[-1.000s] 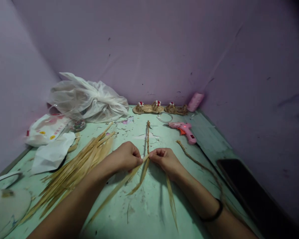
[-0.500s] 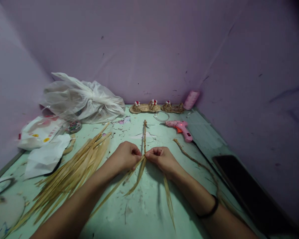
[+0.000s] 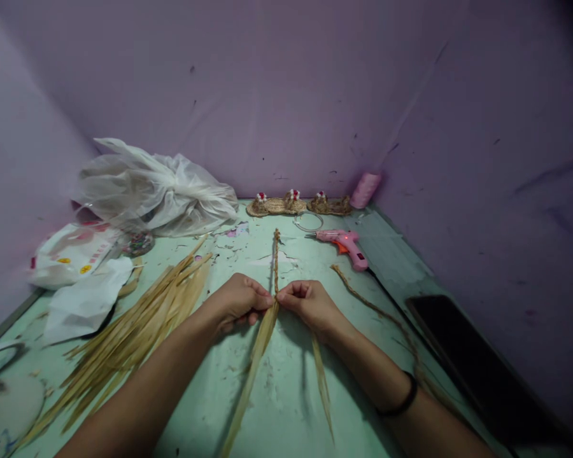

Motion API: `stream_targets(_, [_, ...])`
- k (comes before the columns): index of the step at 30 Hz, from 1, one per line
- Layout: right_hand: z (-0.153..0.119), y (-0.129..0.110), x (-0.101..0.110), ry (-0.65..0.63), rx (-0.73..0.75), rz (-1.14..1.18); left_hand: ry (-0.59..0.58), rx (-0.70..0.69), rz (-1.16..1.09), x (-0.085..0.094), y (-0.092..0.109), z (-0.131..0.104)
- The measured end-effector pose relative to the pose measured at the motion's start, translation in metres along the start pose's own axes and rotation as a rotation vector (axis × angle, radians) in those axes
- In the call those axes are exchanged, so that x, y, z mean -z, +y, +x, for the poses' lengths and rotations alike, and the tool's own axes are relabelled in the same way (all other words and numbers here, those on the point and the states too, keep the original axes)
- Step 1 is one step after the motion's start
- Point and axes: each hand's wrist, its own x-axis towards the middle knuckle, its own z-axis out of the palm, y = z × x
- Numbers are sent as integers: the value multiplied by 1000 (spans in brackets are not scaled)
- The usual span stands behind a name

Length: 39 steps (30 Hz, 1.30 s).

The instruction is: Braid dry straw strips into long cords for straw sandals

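Note:
A thin braid (image 3: 276, 264) of dried straw-coloured leaf strips runs away from me along the table, its far end knotted. My left hand (image 3: 243, 300) pinches the near end of the braid from the left. From the right, my right hand (image 3: 310, 305) pinches the same spot, fingertips almost touching the left ones. Loose leaf strips (image 3: 255, 362) hang toward me from the pinch point, and another strip (image 3: 321, 381) trails below my right hand. Left of my hands lies a bundle of dried leaf strips (image 3: 138, 324).
A pink glue gun (image 3: 344, 243), a second braided cord (image 3: 363, 300) and a dark phone-like slab (image 3: 463, 356) lie to the right. Woven pieces with beads (image 3: 277, 207) and a pink spool (image 3: 365, 189) stand by the wall. A white plastic bag (image 3: 172, 191) sits back left.
My left fingers have shifted in against the braid's near end. The strip that slanted far left under my left hand now hangs beside the middle one. My right hand has barely moved.

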Motion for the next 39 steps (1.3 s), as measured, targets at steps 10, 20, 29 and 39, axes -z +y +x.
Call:
stream_targets(10, [-2,-2,-2,-14,-8,12,96,-64,-86,-10,7,-2])
stream_targets(20, [-10,-16,-1,-63,-100,36,76,-62,-96,-15,0,4])
stream_targets(29, [-10,-18,-1,-132,-110,202,10,-33,-181,-20,6,-1])
stream_targets(39, [-11,-21,3,-133,-99,146,-124,-47,-292,-8,0,2])
